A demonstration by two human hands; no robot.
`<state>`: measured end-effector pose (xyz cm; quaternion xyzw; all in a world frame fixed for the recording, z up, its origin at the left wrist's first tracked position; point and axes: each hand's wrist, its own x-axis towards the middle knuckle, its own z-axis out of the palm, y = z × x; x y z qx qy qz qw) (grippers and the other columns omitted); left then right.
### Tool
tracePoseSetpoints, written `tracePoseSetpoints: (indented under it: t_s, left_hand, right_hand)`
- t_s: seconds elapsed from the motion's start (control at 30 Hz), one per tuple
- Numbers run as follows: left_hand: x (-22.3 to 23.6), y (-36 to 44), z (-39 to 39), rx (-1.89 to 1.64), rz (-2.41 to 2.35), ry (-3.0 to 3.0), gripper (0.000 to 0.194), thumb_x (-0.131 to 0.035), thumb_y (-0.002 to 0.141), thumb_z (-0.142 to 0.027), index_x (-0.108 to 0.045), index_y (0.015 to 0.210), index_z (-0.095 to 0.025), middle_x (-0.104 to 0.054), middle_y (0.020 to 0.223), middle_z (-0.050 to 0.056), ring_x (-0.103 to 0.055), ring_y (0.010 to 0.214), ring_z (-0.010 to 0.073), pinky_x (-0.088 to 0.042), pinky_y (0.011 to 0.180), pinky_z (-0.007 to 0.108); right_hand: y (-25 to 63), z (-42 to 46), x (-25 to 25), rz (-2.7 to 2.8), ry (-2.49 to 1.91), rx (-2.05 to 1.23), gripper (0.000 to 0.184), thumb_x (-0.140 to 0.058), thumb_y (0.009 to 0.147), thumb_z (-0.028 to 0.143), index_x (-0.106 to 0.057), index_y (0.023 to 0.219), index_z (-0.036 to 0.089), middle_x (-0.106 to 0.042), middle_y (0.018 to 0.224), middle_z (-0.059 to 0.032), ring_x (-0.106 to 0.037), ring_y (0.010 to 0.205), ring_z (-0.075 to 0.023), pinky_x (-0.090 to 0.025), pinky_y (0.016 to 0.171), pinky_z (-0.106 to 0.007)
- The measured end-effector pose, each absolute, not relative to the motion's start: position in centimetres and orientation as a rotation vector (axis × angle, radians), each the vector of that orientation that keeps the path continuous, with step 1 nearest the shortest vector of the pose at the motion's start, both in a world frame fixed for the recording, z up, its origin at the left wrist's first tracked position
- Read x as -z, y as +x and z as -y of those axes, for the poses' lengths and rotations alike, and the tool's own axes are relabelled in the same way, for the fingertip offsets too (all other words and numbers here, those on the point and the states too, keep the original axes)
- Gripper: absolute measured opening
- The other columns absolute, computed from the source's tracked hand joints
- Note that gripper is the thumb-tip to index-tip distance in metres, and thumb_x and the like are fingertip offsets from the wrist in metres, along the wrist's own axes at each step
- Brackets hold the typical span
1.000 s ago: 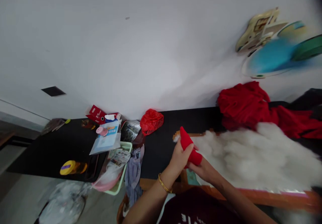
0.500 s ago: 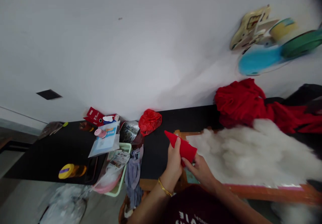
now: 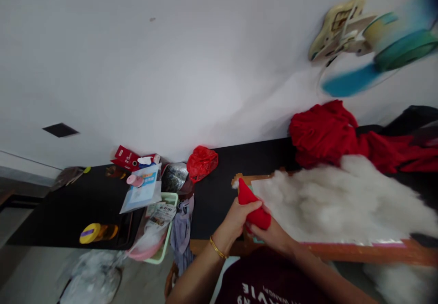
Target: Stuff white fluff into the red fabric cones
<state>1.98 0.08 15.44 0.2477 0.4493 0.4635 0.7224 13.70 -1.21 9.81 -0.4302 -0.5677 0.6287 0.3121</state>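
Note:
A cone-shaped red cloth piece is held in front of my body, its pointed end up and to the left. My left hand is closed round its left side, thumb across the front. Lower down, my right hand grips the wide end, its fingers partly hidden by the cloth. A small white tuft shows beside the pointed tip. Just right of my hands lies a big heap of white stuffing fibre on a board.
Red fabric is bundled behind the fibre. A fan is fixed to the wall at upper right. To the left are a red plastic bag, a green basket, a yellow-lidded jar and a red box.
The red cloth cone has turned more upright, and my left hand has shifted lower round it. My right hand has moved further behind the wide end. A white tuft now shows by the tip.

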Motion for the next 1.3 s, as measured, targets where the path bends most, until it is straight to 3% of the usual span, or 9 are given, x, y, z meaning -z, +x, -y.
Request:
tracePoseSetpoints:
  t_s: [0.13,0.23,0.4,0.53,0.73,0.97,1.13,1.23,1.3]
  left_hand:
    - [-14.9,2.4,-0.8,-1.29,-1.034,0.331,0.056,-0.08,0.073,-0.047,-0.061,0.118,-0.019,-0.076,0.096,0.009,-0.072,0.084,0.0251,-0.053,0.083,0.039]
    - [-14.7,2.2,-1.8,-1.518,-1.197,0.29,0.045,-0.079,0.073,-0.042,-0.064,0.109,-0.018,-0.076,0.097,0.008,-0.072,0.092,0.0229,-0.052,0.088,0.035]
    - [-14.8,1.4,-2.3,-1.451,-1.133,0.322,0.044,-0.072,0.076,-0.036,-0.063,0.114,-0.014,-0.078,0.095,0.013,-0.073,0.092,0.027,-0.052,0.088,0.041]
    - [-15.2,1.4,-1.9,-1.343,-1.007,0.356,0.054,-0.073,0.078,-0.042,-0.06,0.122,-0.015,-0.076,0.106,0.016,-0.072,0.1,0.031,-0.052,0.091,0.044]
    - [-14.9,1.4,-2.1,-1.221,-1.023,0.528,0.046,-0.077,0.077,-0.035,-0.062,0.115,-0.016,-0.077,0.091,0.013,-0.074,0.094,0.0303,-0.053,0.086,0.042]
    - [-13.2,1.6,-2.0,-1.337,-0.965,0.368,0.052,-0.079,0.075,-0.034,-0.063,0.122,-0.018,-0.073,0.119,0.014,-0.068,0.112,0.0287,-0.047,0.103,0.043]
    - [-11.7,1.5,-2.4,-1.395,-0.987,0.276,0.042,-0.078,0.078,-0.038,-0.069,0.113,-0.017,-0.077,0.108,0.01,-0.072,0.1,0.0245,-0.05,0.101,0.04]
    - [-11.7,0.6,-3.2,-1.429,-0.905,0.136,0.039,-0.07,0.083,-0.048,-0.071,0.107,-0.017,-0.077,0.108,0.01,-0.072,0.099,0.0237,-0.052,0.1,0.04]
    - [-11.7,0.2,-3.5,-1.42,-0.844,0.093,0.043,-0.065,0.085,-0.053,-0.071,0.106,-0.017,-0.076,0.11,0.012,-0.071,0.104,0.0248,-0.051,0.101,0.041]
  right_hand:
    - [13.5,0.3,-9.7,1.548,-1.114,-1.448,0.028,-0.06,0.069,0.025,-0.068,0.096,0.022,-0.073,0.088,-0.0053,-0.068,0.081,-0.026,-0.057,0.079,-0.042]
    - [13.4,0.0,-9.5,1.676,-1.06,-1.31,0.034,-0.058,0.07,0.022,-0.069,0.102,0.022,-0.074,0.097,-0.0075,-0.069,0.089,-0.0271,-0.056,0.085,-0.042]
    - [13.4,0.1,-8.6,1.779,-1.089,-1.22,0.021,-0.058,0.074,0.021,-0.071,0.091,0.022,-0.074,0.079,-0.0056,-0.065,0.07,-0.0221,-0.056,0.073,-0.037]
    - [13.5,-0.3,-8.9,1.819,-1.013,-1.219,0.029,-0.058,0.072,0.019,-0.071,0.098,0.023,-0.076,0.091,-0.006,-0.068,0.081,-0.0242,-0.056,0.081,-0.04]
    - [13.8,-0.9,-9.4,1.882,-0.988,-1.26,0.037,-0.057,0.072,0.016,-0.071,0.106,0.022,-0.076,0.101,-0.0082,-0.07,0.092,-0.027,-0.056,0.089,-0.044]
    - [14.2,-1.8,-8.7,1.717,-1.06,-1.321,0.036,-0.061,0.082,0.026,-0.068,0.117,0.02,-0.075,0.11,-0.0107,-0.07,0.099,-0.0281,-0.055,0.092,-0.044]
    - [16.2,-1.9,-10.4,1.804,-1.017,-1.431,0.032,-0.069,0.082,0.031,-0.071,0.112,0.022,-0.075,0.095,-0.0064,-0.068,0.076,-0.0219,-0.058,0.069,-0.034]
    - [17.5,-1.3,-10.8,1.711,-1.056,-1.353,0.038,-0.062,0.088,0.031,-0.066,0.126,0.027,-0.071,0.116,-0.009,-0.067,0.074,-0.0181,-0.055,0.058,-0.028]
    - [17.7,-1.0,-10.7,1.702,-1.067,-1.239,0.038,-0.056,0.092,0.028,-0.066,0.128,0.028,-0.066,0.127,-0.0105,-0.068,0.084,-0.0199,-0.058,0.065,-0.031]
